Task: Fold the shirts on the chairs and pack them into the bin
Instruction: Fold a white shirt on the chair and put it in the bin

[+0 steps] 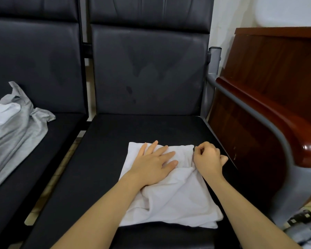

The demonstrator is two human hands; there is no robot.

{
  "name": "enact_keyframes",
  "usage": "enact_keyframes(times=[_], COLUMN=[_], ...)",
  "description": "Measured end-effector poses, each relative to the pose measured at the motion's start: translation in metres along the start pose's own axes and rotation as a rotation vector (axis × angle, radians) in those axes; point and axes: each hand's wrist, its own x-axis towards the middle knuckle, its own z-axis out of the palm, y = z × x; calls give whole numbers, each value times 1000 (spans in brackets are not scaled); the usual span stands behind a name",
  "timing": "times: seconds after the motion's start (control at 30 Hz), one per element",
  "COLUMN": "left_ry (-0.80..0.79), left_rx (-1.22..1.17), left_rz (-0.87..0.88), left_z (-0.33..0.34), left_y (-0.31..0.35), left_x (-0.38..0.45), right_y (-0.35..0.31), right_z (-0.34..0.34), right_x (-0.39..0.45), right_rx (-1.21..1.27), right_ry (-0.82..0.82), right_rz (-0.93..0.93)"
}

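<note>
Two hands work the white shirt (pixel 171 191) near the seat's front edge: left hand (pixel 154 162) presses flat to pin it, right hand (pixel 207 159) pinches its right edge, likely to fold.

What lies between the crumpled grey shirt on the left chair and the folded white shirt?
Head view: bare black seat padding and the narrow gap between the two chairs separate the grey shirt from the white shirt.

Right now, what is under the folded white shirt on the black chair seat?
The folded white shirt lies directly on the black padded chair seat. The left hand presses it flat; anything beneath the cloth is covered.
</note>
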Motion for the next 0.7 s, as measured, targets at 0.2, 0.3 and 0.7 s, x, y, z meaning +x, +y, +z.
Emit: enact_keyframes(times=[0.2,0.3,0.7], left_ry=[160,24,9], left_rx=[3,-26,-99], left_rz=[179,106,-26], left_z=[-1,0,-1], left_y=[2,2,-5], left_x=[-8,-6,5], right_y=[-4,-11,-12], right_z=[4,5,14], right_x=[0,-1,10], right_rx=[17,70,-108], right_ry=[-33,7,-20], right_rz=[-41,-20,60])
